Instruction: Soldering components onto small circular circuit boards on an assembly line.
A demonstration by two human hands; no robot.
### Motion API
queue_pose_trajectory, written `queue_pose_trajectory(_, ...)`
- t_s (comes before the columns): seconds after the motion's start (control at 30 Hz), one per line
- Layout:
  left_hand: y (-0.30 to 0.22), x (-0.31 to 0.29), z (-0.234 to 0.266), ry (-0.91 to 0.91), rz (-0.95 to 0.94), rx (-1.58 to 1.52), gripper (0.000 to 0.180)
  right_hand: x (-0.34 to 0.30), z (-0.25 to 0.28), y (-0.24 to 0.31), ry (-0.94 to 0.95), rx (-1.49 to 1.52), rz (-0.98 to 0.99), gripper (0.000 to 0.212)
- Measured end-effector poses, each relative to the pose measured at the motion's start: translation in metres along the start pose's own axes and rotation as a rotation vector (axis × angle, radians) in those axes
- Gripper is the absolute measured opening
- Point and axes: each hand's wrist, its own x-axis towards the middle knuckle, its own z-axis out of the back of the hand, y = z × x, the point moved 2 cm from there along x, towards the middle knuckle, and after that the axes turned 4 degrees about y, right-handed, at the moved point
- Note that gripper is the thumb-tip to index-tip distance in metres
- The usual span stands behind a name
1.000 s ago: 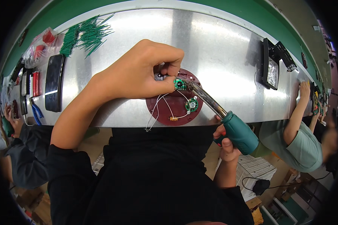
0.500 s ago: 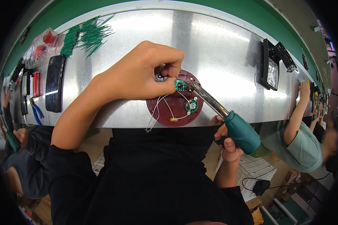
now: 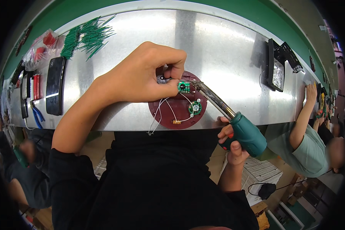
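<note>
At the near edge of the metal bench (image 3: 226,50), a small green circuit board (image 3: 183,87) sits over a dark red round base (image 3: 178,111), pinched between thumb and fingers of the left hand (image 3: 142,76), which is closed on it. The soldering iron (image 3: 234,122), gripped by its teal handle in the closed right hand (image 3: 230,142), has its tip at the board's right edge. White wires (image 3: 166,109) already run to a second round board (image 3: 195,107); this joint looks in progress. Further out: green wire pieces (image 3: 86,38), a black phone (image 3: 55,91), blue pliers (image 3: 37,115), a black lamp unit (image 3: 275,71). The left hand hides part of the board.
</note>
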Motion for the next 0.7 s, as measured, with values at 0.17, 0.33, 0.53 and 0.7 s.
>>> queue_pose_trajectory(0.17,0.001,0.0,-0.001,-0.015,-0.018,0.006,0.015,0.003,-0.003,-0.004,0.023,-0.03,0.038,0.053)
queue_pose_trajectory(0.33,0.0,0.0,0.001,0.054,0.04,-0.007,0.018,0.012,-0.001,-0.002,0.04,0.051,0.21,0.04)
queue_pose_trajectory(0.53,0.003,0.0,-0.001,-0.001,0.021,-0.04,0.015,0.005,0.004,0.0,0.056,-0.054,0.048,0.048)
queue_pose_trajectory(0.7,0.002,0.001,-0.002,0.006,0.036,-0.065,0.015,0.004,0.005,0.004,0.039,-0.063,-0.001,0.05)
